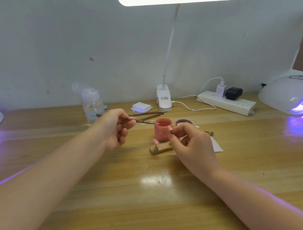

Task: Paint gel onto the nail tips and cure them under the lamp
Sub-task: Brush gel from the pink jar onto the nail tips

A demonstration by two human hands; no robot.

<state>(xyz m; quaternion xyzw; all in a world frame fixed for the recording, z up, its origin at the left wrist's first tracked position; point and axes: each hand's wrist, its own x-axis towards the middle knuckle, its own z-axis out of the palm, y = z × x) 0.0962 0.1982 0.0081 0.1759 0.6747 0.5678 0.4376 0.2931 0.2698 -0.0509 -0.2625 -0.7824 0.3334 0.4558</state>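
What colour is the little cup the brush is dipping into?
Pink cup, clearest in the head view.

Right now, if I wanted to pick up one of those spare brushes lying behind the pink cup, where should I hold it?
Probably by the middle of the handle of the spare brush, pinching from above. It lies flat on the table, thin and long, so only its top and sides are open. Come from the right, away from the left hand working over the pink cup.

- The wooden table is shiny.
- On it: a pink cup, a power strip, two glowing lamps, a clear bottle.
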